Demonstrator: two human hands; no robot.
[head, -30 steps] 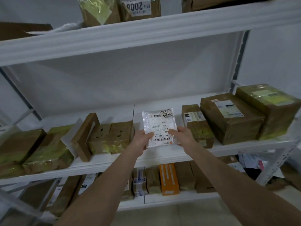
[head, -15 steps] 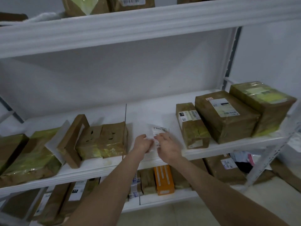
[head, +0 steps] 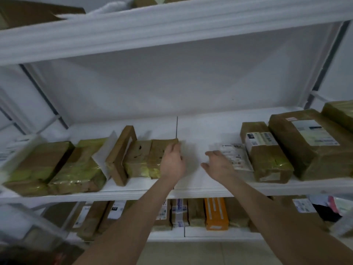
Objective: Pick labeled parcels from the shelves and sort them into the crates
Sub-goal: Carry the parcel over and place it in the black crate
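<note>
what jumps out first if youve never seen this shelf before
Two bare arms reach in at the centre: the left hand at a brown taped parcel, the right hand over a flat white labelled packet on the middle shelf. Below, one orange box stands out among brown parcels.

Both bare forearms extended forward and up, roughly parallel, converging slightly toward the wrists. Left hand [head: 172, 163] back-of-hand to camera, fingers loosely curled, nothing clearly in its grip. Right hand [head: 219, 165] spread, palm down, fingers splayed and slack, thumb out left. Hands apart, not touching.
</note>
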